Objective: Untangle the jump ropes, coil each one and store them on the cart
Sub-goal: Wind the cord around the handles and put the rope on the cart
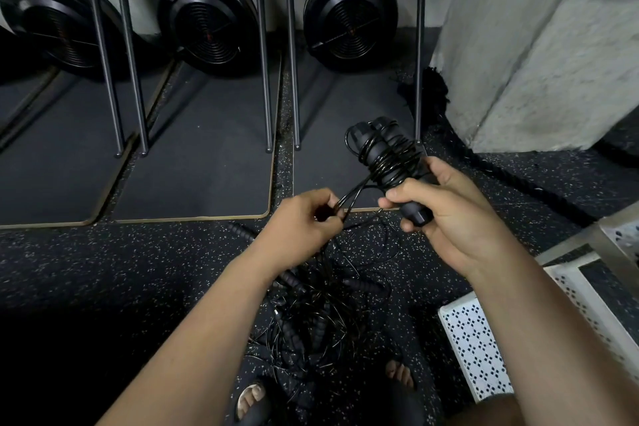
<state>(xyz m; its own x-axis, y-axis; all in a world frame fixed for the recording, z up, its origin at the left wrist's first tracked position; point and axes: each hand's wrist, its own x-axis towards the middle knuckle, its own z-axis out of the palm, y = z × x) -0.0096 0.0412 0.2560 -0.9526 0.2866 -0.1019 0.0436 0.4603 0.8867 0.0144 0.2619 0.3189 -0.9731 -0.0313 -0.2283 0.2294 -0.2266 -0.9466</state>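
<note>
My right hand (449, 214) is gripping the paired jump rope handles (383, 156), cord wound round them; my left hand (304, 218) is pinching the loose cord (349, 199). The tangled ropes (321, 315) are lying on the floor (138, 270), beside the perforated cart (477, 339).

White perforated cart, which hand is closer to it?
Right. The right hand, gripping the wrapped handles, sits left of the cart; the left hand, pinching the cord, is farther left.
</note>
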